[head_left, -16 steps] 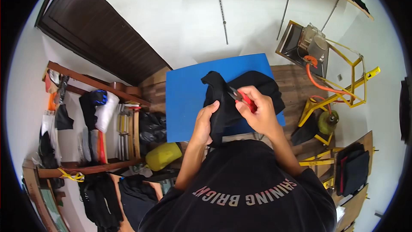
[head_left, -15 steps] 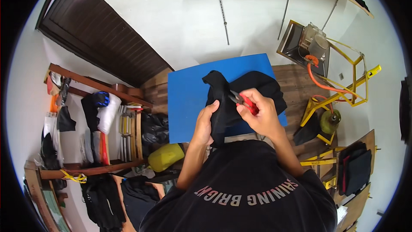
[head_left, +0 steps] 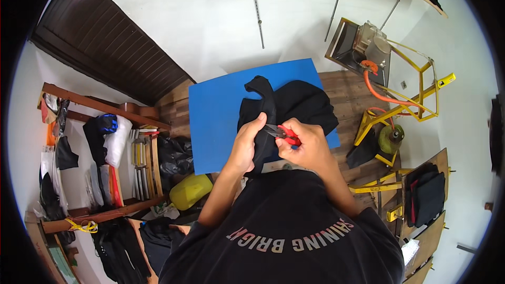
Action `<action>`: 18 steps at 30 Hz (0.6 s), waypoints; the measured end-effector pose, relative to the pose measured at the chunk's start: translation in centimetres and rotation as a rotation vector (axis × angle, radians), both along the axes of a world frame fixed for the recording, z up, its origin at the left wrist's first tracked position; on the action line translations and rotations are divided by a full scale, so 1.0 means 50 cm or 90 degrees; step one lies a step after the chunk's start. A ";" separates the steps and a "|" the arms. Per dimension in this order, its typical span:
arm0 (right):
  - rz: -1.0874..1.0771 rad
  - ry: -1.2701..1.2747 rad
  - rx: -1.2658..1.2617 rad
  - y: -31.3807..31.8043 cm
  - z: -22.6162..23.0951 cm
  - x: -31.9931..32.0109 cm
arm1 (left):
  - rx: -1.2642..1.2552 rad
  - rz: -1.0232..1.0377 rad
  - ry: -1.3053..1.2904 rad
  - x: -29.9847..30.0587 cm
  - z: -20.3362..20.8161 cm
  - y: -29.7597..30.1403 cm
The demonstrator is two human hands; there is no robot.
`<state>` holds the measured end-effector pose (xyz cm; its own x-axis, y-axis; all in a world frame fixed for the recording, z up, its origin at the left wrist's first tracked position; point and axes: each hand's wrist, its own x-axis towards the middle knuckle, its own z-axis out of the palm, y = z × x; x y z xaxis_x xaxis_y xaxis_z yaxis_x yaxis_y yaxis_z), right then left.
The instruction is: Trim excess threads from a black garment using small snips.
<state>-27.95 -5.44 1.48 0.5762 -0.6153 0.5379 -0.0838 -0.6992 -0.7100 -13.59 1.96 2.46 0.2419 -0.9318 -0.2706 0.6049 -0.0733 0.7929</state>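
A black cloth garment [head_left: 305,106] lies bunched over the far right part of the blue tabletop [head_left: 214,121]. My left hand [head_left: 245,146] grips a raised narrow band of it, thumb on top and the other fingers mostly behind the cloth. In my right hand [head_left: 309,146] are red-handled snips [head_left: 290,135], with the fingers closed round the handles. Their dark pointed blades reach left, against the band just beside my left thumb. Whether the blades touch or bite the cloth I cannot tell.
Left of the table stand a wooden shelf [head_left: 108,213] with clothes and bagged items, a black plastic bag [head_left: 176,155] and a yellow container [head_left: 190,191]. On the right are a yellow metal frame [head_left: 368,121], an orange hose [head_left: 374,88], a green gas cylinder [head_left: 391,139] and folded dark clothes [head_left: 427,200].
The snips have moved left across the band to beside my left thumb, and my two hands are closer together. The whole view has shifted slightly.
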 end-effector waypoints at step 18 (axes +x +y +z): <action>0.026 0.041 -0.085 -0.057 0.020 0.040 | -0.007 0.036 0.058 0.033 0.036 -0.071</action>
<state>-25.97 -8.28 2.47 0.6354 -0.5159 0.5746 -0.0953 -0.7908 -0.6046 -11.96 -1.59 4.24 0.2697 -0.9203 -0.2832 0.6774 -0.0277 0.7351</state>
